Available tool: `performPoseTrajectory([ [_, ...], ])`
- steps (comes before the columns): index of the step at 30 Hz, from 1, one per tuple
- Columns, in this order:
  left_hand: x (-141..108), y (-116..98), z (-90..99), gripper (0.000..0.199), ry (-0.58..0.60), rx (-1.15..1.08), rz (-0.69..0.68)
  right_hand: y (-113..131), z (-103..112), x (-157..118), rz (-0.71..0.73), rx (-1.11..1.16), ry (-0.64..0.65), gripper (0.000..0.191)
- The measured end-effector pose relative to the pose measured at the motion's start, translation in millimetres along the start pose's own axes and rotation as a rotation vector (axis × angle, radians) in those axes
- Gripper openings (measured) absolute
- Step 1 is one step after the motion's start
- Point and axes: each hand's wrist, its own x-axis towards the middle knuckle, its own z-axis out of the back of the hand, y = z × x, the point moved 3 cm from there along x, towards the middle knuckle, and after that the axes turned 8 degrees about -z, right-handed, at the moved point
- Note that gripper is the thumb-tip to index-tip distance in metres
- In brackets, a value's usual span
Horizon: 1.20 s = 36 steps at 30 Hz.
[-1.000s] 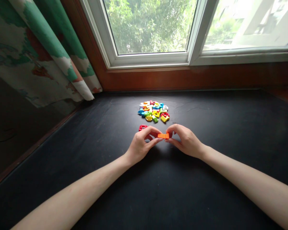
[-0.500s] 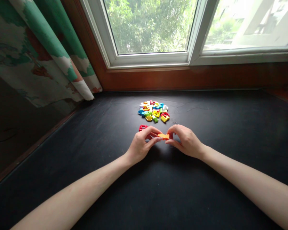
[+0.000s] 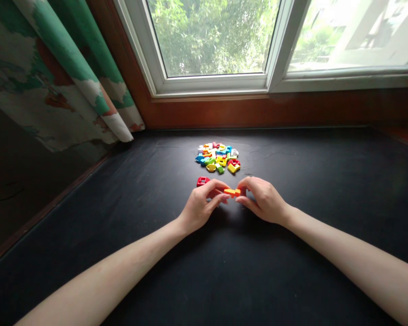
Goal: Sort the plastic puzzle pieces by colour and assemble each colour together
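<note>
Turned orange piece slightly | left hand, right hand clamped together on it | red piece just beside | colored pieces beyond

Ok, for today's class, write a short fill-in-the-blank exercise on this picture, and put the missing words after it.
1. The left hand and the right hand hold the orange piece between their ____.
2. The red piece lies just beyond the ____ hand.
3. The surface under the heap of coloured pieces is ____.
4. Green ____ show through the window.

Missing words: fingertips, left, black, leaves.
</note>
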Motion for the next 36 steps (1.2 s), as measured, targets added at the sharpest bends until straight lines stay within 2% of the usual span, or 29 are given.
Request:
performPoseTrajectory([
  [23, -0.3, -2.5, -2.3, 0.020, 0.050, -0.071, 0.033, -1.1, 0.3, 0.8, -0.005, 0.011, 0.057, 0.048],
  [29, -0.3, -3.9, -1.7, 0.024, 0.052, -0.029, 0.015, -1.7, 0.0, 0.2, -0.012, 0.015, 0.061, 0.046],
  [36, -1.0, -2.8, -1.2, 0.017, 0.029, -0.006, -0.016, -1.0, 1.5, -0.4, -0.029, 0.013, -0.006, 0.032],
])
